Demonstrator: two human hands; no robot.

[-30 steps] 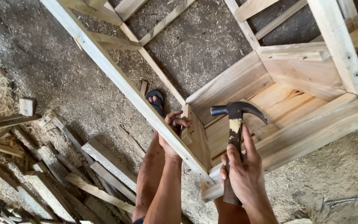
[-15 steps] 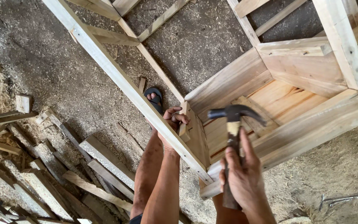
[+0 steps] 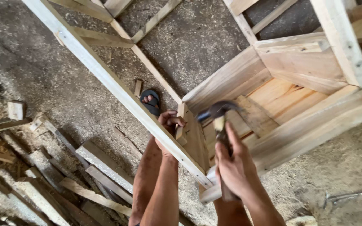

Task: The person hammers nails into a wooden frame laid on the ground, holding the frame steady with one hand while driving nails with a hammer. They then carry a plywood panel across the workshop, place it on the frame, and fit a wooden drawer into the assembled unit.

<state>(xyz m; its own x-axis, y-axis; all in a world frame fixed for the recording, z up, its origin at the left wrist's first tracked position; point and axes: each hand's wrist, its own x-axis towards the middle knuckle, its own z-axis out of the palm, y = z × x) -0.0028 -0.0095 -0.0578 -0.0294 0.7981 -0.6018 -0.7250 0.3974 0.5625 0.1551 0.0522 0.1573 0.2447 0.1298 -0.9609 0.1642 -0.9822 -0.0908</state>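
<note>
Right hand (image 3: 235, 167) grips the top-heavy, rigid hammer (image 3: 218, 121) low on its handle; left hand (image 3: 169, 123) clasps a small, light wood block (image 3: 181, 132).

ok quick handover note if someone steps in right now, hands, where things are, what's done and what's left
Right hand: closed grip on the hammer handle, head blurred with motion over the wooden frame corner.
Left hand: holding a small wood block against the long rail where it meets the frame.
Scrap wood pieces lie on the sawdust floor to the left; a foot in a black sandal is under the rail.
Done: block placed and held.
Left: no nail can be made out; the block likely needs more blows before it is let go.
</note>
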